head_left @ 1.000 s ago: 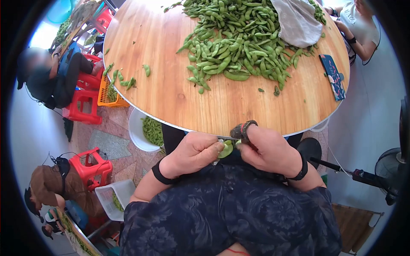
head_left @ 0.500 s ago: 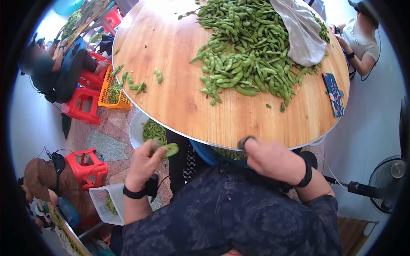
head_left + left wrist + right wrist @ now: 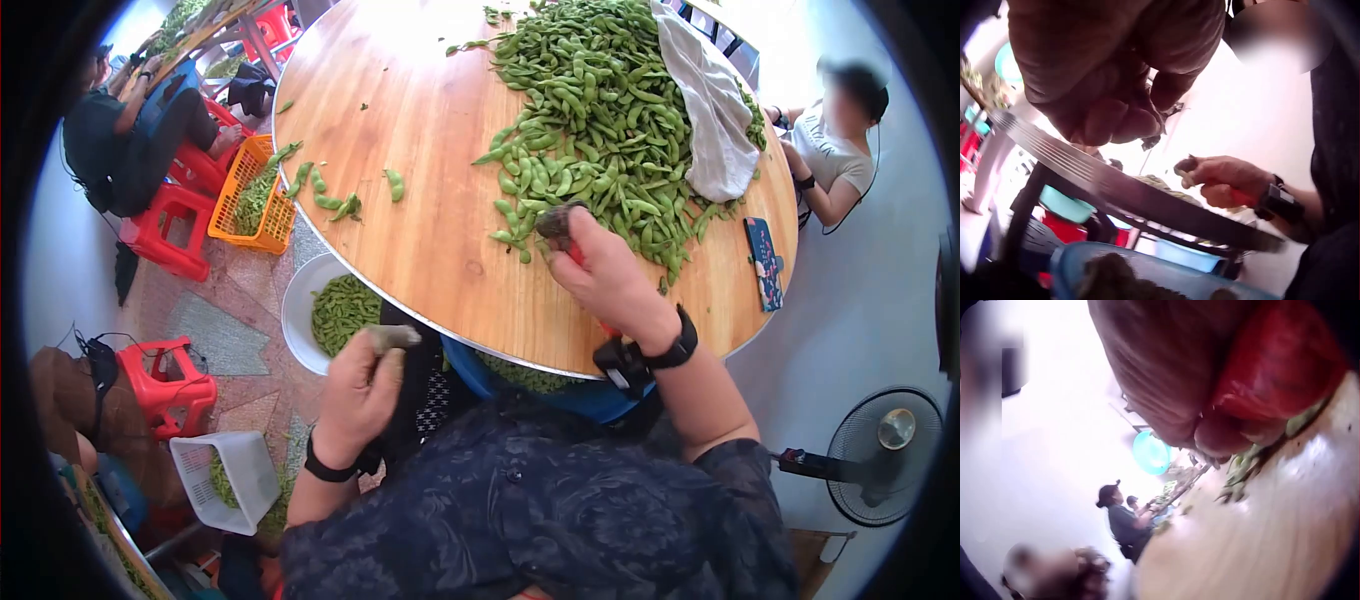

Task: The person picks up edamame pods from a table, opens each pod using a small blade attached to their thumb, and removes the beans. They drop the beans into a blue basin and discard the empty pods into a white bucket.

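**Hands at the heap of green pods**

Below the round wooden table's (image 3: 420,250) near edge, the left hand (image 3: 362,392) hangs with fingers curled, apparently holding nothing. Beyond it, the right hand (image 3: 600,275) grips a red-handled tool (image 3: 560,228) at the near fringe of the large heap of green bean pods (image 3: 590,110) on that table.

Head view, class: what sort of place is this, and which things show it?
Probably a communal pod-sorting workroom: a heap of green soybean pods covers a round wooden table, with a pod-filled white basin and orange crate on the floor beside red stools.
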{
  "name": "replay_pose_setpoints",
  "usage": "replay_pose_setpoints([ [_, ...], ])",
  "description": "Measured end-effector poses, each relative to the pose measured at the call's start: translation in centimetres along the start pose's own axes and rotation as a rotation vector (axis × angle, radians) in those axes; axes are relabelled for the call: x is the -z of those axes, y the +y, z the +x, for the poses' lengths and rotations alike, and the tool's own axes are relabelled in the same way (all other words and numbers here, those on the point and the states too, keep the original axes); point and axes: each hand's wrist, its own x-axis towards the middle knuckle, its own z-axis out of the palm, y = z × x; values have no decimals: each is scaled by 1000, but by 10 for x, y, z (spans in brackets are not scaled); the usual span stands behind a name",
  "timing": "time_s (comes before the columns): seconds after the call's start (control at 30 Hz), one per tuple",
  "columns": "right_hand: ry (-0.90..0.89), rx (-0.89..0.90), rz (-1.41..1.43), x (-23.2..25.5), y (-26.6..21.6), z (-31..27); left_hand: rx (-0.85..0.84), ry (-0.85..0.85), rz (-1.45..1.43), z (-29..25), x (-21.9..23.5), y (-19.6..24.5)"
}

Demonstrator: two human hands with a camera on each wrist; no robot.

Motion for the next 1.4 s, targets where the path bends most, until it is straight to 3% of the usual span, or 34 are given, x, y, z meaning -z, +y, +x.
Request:
replay_pose_setpoints([
  [0.03, -145, -407, 403, 13, -21, -7, 46, -71, -95, 6, -10, 5],
  [0.07, -146, -410, 399, 14, -29, -16, 92, -144, -186, 12, -22, 12],
  [0.13, -25, -395, 811, 12, -39, -32, 126, -278, -500, 27, -50, 22],
  [0.17, -6, -372, 832, 10, -43, -39, 178, -327, -606, 34, -65, 29],
  [0.2, -1, -376, 834, 4, -43, -47, 233, -379, -710, 39, -75, 35],
  [0.27, 161, -204, 632, -10, -37, -62, 253, -466, -763, 46, -90, 26],
  [0.33, 128, -243, 576, 3, -39, -72, 279, -556, -812, 48, -97, 26],
  [0.4, 111, -347, 667, 14, -36, -79, 182, -526, -636, 47, -98, 35],
  [0.43, -43, -439, 837, 27, -37, -78, 188, -531, -630, 46, -100, 39],
  [0.47, -40, -442, 846, 29, -36, -79, 152, -509, -594, 45, -101, 42],
  [0.53, -246, -511, 1016, 31, -33, -82, 122, -492, -551, 42, -104, 44],
  [0.57, -272, -524, 1008, 33, -35, -82, 26, -465, -346, 42, -103, 43],
  [0.6, -271, -525, 1016, 33, -34, -83, -70, -435, -142, 41, -104, 41],
  [0.63, -287, -508, 1000, 32, -33, -85, -65, -439, -136, 41, -105, 40],
  [0.7, -303, -492, 992, 31, -31, -87, -393, -284, 133, 42, -108, 39],
  [0.83, -276, -359, 819, 26, -27, -92, -433, -302, 212, 42, -104, 46],
  [0.9, -257, -301, 756, 26, -27, -94, -422, -416, 117, 44, -102, 43],
  [0.93, -328, -358, 892, 29, -28, -94, -421, -419, 118, 44, -100, 45],
  [1.0, -400, -416, 1029, 29, -27, -95, 200, -712, -513, 43, -96, 48],
  [1.03, -388, -442, 1169, 27, -27, -95, 203, -712, -512, 42, -98, 47],
  [1.1, -373, -466, 1309, 24, -25, -96, 409, -711, -725, 40, -101, 44],
  [1.33, -401, -494, 1375, 19, -18, -99, 473, -711, -851, 36, -103, 45],
  [1.4, -374, -516, 1334, 20, -20, -99, 65, -489, -390, 31, -108, 44],
])
